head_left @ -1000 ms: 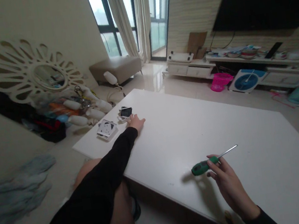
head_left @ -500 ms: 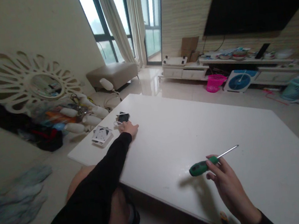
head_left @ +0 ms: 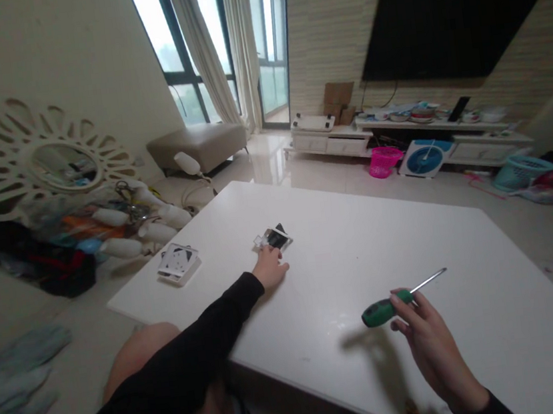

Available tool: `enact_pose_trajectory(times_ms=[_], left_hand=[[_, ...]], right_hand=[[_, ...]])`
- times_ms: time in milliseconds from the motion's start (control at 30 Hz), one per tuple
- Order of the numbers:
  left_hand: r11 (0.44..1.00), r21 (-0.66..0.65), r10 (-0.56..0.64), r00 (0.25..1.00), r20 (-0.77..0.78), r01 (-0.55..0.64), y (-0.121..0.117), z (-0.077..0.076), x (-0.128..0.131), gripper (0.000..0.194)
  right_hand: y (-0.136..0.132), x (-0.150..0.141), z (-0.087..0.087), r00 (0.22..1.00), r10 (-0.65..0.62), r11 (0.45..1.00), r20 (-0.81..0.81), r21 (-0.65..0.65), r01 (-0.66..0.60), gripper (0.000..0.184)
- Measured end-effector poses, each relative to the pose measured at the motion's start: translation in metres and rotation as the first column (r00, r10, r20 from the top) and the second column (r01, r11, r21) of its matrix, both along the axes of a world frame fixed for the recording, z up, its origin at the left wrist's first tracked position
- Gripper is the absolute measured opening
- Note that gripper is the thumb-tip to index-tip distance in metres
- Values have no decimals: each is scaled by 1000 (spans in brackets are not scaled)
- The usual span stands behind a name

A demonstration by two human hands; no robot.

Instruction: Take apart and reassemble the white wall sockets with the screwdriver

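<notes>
Small black-and-white pieces (head_left: pixel 278 237) partly hidden by the left hand (head_left: pixel 270 268), too small to identify, screwdriver handle (head_left: pixel 379 313) partly covered by right hand (head_left: pixel 431 336), petalled mirror (head_left: pixel 66 165) cropped at left

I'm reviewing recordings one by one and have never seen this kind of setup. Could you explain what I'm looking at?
There is no machine here: a person works with two bare hands, filmed by a camera worn on their head, looking forward and down. The right hand holds a green-handled screwdriver above a white table. The left hand reaches to small black-and-white parts; whether it grips them is unclear. Further left on the table sits a white box-like item.
</notes>
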State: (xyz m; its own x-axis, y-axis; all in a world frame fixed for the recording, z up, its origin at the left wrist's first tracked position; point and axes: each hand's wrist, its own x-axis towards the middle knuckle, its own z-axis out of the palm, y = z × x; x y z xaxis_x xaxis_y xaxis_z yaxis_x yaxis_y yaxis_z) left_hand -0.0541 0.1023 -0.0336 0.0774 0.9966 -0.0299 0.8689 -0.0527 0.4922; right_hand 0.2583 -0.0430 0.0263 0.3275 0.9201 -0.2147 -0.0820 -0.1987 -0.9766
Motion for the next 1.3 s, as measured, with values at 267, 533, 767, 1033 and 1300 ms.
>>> enact_pose_trajectory(times_ms=[267,533,767,1033,1300], left_hand=[[941,61,-338,922,186,333,-71,3,41,14],[831,43,-548,804,232,554,-96,13,59,8],[778,12,-623,768,145,629,-103,19,61,13],[732,3,-678,727,104,682,-106,19,57,11],[725,-1,-687,723,77,689,-107,18,57,10]], right_hand=[[35,53,1,981,-193,973,18,130,189,58],[71,93,-16,858,-18,1000,513,17,11,53],[75,92,-27,212,313,946,926,-286,-151,28],[75,81,-31,116,395,913,911,-375,-162,23],[75,79,-33,104,412,905,905,-392,-167,24]])
